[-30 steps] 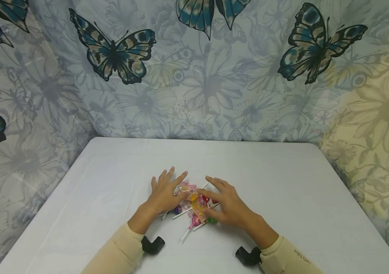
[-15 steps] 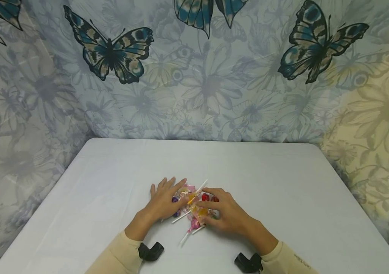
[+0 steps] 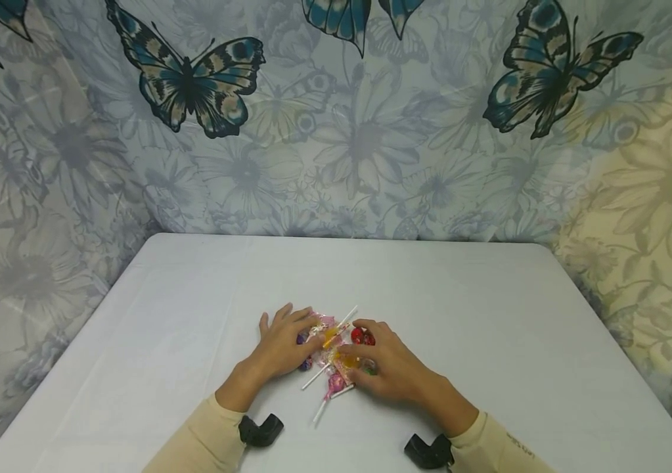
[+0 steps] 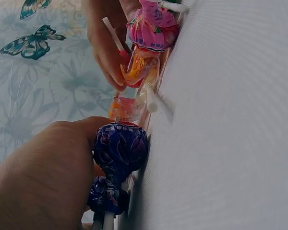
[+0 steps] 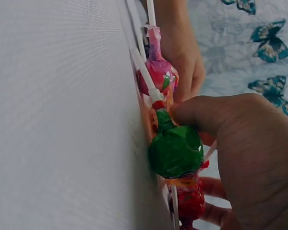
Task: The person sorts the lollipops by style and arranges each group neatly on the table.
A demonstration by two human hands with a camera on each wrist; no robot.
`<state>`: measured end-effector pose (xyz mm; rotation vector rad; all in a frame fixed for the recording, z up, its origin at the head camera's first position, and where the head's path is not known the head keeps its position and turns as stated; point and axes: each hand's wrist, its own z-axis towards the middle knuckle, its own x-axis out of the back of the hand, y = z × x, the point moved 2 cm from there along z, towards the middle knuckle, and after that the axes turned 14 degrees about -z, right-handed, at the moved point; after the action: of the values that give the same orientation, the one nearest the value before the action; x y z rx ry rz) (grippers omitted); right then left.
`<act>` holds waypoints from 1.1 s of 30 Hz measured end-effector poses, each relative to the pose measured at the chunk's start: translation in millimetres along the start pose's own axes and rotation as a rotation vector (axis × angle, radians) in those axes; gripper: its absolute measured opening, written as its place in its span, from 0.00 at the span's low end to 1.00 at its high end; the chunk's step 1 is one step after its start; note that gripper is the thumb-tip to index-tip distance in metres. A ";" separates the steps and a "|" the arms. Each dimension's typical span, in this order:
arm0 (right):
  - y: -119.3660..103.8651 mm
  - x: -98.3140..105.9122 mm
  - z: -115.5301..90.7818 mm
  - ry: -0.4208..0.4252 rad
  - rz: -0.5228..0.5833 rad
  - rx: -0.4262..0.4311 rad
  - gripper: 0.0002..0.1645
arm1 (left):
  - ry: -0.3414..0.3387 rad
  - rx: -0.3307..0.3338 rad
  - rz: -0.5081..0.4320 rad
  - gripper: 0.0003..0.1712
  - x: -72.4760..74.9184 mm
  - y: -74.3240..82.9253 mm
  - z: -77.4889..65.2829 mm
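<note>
Lower middle of the head view, and there it is: a tight cluster of colourful plastic-wrapped lollipops and sweets point(image 3: 331, 337) on the white-covered table point(image 3: 460, 295). Left of it, the bare left hand point(image 3: 281, 345) has its fingers loosely spread against the edge, no sweet visibly pinched. Right of it, the bare right hand point(image 3: 393, 362) curves loosely along the side, thumb and fingers well parted, touching but holding nothing that shows.

Now the wrappers! Left wrist view, lower centre: 2 dark-blue printed wrappers point(image 4: 121, 148), each round 1 lollipop head; above, a clear plastic wrapper point(image 4: 141, 64) with orange showing inside. Right wrist view, centre: a glossy green wrapper point(image 5: 176, 152) encloses a ball beside the thumb, a round pink-wrapped lollipop point(image 5: 158, 76) above it.
</note>
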<state>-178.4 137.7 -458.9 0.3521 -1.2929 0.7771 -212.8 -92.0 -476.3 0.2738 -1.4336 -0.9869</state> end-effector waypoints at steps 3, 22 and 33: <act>-0.6 -1.2 1.4 0.002 -0.032 -0.018 0.22 | 0.022 -0.009 -0.008 0.28 0.2 0.2 -0.5; 3.0 -4.7 6.5 0.060 -0.203 -0.298 0.20 | 0.049 -0.008 0.008 0.30 -0.4 -4.0 -1.8; 12.1 2.7 0.6 0.160 -0.114 -0.102 0.15 | 0.060 -0.029 -0.016 0.32 -0.2 -2.9 0.9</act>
<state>-187.0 146.7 -458.3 0.2740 -1.1473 0.6276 -214.7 -93.2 -478.2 0.2919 -1.3631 -1.0043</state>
